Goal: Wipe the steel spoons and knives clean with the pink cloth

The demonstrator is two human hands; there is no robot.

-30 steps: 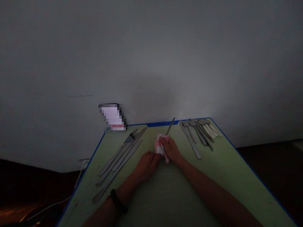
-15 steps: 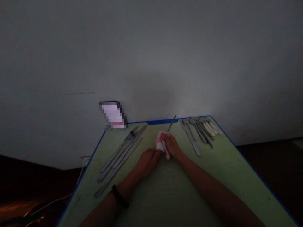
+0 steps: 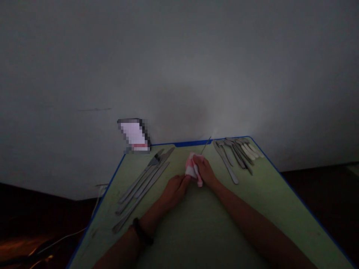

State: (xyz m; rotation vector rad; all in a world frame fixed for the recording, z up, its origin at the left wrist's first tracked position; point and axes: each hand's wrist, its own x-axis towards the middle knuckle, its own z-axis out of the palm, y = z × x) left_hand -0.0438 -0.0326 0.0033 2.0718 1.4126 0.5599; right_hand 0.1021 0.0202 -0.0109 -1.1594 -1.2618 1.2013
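A pink and white cloth (image 3: pixel 191 171) is bunched in my right hand (image 3: pixel 206 172), whose fingers are closed around it. Out of the cloth's far side sticks the thin metal blade of a table knife (image 3: pixel 206 145), pointing away toward the wall. My left hand (image 3: pixel 174 189) is closed at the near end of the cloth, apparently on the knife's handle, which the fingers hide. To the left lie several knives (image 3: pixel 153 181) and a fork (image 3: pixel 156 160). On the right, a single knife (image 3: pixel 226 162) lies beside a group of cutlery (image 3: pixel 238 155), some pieces with white handles (image 3: pixel 249 151).
The green table (image 3: pixel 196 231) has a blue edge and stands against a grey wall (image 3: pixel 179 74). A blurred-out phone-like device (image 3: pixel 134 135) leans at the back left corner. A white cable (image 3: pixel 67 237) runs beside the table's left side.
My right hand and the cloth have shifted slightly right and away. The knife has turned, so its blade now looks thinner. The cutlery on both sides stays put.
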